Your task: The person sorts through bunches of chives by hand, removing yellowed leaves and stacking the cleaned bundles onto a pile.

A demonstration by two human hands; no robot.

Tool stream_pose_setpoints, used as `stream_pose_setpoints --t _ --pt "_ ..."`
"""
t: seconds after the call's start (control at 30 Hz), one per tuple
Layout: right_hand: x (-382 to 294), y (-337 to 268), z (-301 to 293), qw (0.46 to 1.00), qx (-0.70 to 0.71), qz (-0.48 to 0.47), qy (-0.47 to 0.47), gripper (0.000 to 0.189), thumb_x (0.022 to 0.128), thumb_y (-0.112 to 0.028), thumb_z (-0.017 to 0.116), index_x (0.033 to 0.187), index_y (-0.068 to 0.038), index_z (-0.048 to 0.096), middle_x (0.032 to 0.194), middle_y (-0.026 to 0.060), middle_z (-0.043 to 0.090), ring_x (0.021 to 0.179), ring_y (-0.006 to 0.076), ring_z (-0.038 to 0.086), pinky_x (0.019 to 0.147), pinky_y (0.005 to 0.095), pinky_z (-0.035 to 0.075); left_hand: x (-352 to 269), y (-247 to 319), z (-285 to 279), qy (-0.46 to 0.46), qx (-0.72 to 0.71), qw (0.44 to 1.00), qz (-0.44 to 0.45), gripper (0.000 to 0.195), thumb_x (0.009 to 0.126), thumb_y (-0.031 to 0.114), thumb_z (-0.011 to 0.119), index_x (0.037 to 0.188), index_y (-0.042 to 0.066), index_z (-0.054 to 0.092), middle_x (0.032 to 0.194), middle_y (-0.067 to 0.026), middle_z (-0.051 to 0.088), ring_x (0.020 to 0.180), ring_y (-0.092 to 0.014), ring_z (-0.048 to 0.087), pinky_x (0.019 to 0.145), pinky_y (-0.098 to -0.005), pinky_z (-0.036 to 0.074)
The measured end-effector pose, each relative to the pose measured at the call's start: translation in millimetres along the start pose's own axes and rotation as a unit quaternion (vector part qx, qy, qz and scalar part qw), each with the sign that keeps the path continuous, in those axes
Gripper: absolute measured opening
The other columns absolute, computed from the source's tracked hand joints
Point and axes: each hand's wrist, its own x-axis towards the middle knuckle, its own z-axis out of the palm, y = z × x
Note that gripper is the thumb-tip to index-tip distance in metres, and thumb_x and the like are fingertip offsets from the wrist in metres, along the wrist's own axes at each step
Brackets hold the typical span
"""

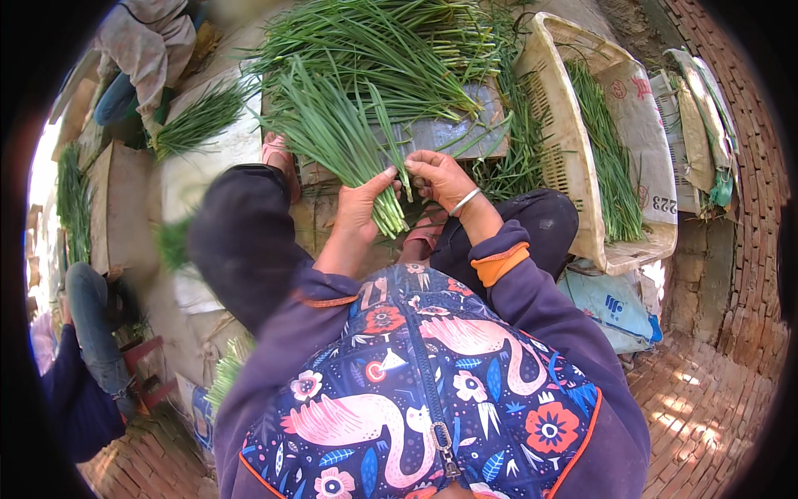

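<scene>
My left hand (361, 209) is closed around a bunch of Chinese chives (340, 134), with the pale cut ends sticking out below the thumb and the green leaves fanning up and left. Beside it, my right hand (439, 181) pinches the base of a small separate chive sprig (388, 121) between thumb and fingers. A silver bangle (465, 202) circles the right wrist. Just beyond both hands is a low board (446, 138) with a grey covering, and a large heap of chives (374, 43) lies across it. A few loose leaves rest on its near side.
On the right stands a cream plastic crate (595, 187), lined with a printed sack and holding chives (601, 156). Trimmed leaves (520, 150) litter the ground beside it. Two other people sit at left, one (146, 53) holding chives (202, 118). A brick wall (745, 156) edges the right.
</scene>
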Motion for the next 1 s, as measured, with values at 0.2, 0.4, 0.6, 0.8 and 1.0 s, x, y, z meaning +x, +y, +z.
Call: stream_pose_setpoints --t 0.2,0.4,0.6,0.8,1.0 --pt "7 21 1 0.982 -0.169 -0.086 -0.012 0.013 0.088 -0.020 0.070 0.088 -0.007 0.067 0.072 -0.0064 0.060 0.062 0.0018 0.051 0.053 0.0196 0.041 0 2 -5 -0.001 0.072 0.997 -0.016 0.021 0.080 0.000 0.074 0.100 -0.001 0.067 0.088 -0.0071 0.070 0.069 -0.016 0.067 0.061 -0.0279 0.056" --pt "-5 26 16 0.957 -0.261 -0.110 0.059 0.014 0.089 -0.015 0.062 0.086 -0.002 0.062 0.073 -0.0029 0.061 0.062 0.0033 0.050 0.060 0.0217 0.043 2 0 -2 0.024 0.072 0.997 -0.008 0.018 0.079 -0.002 0.074 0.095 -0.003 0.068 0.086 -0.0100 0.071 0.064 -0.016 0.065 0.057 -0.0272 0.054" --pt "-31 28 25 0.936 -0.249 -0.219 0.121 0.012 0.098 -0.015 0.049 0.095 -0.005 0.054 0.078 0.0000 0.060 0.061 0.0037 0.049 0.055 0.0201 0.041 2 4 -2 0.026 0.051 0.998 -0.026 0.022 0.079 0.000 0.075 0.099 0.001 0.066 0.088 -0.0088 0.071 0.067 -0.017 0.065 0.060 -0.0290 0.055" --pt "-67 -2 -8 0.938 -0.097 -0.283 0.173 0.011 0.100 -0.015 0.048 0.100 -0.004 0.052 0.081 0.0022 0.061 0.062 0.0063 0.053 0.055 0.0215 0.045 4 7 -7 0.028 0.004 0.999 -0.025 0.023 0.078 0.001 0.075 0.099 -0.003 0.067 0.088 -0.0117 0.072 0.070 -0.018 0.069 0.061 -0.0304 0.057" --pt "-87 -37 -62 0.701 -0.608 -0.190 0.321 0.044 0.093 -0.035 0.059 0.118 0.001 0.059 0.101 0.0183 0.066 0.090 0.0279 0.065 0.081 0.0362 0.051 1 11 -8 -0.028 -0.015 0.999 -0.017 0.043 0.081 0.002 0.072 0.120 0.001 0.055 0.097 -0.0128 0.070 0.071 -0.018 0.067 0.061 -0.0310 0.057"
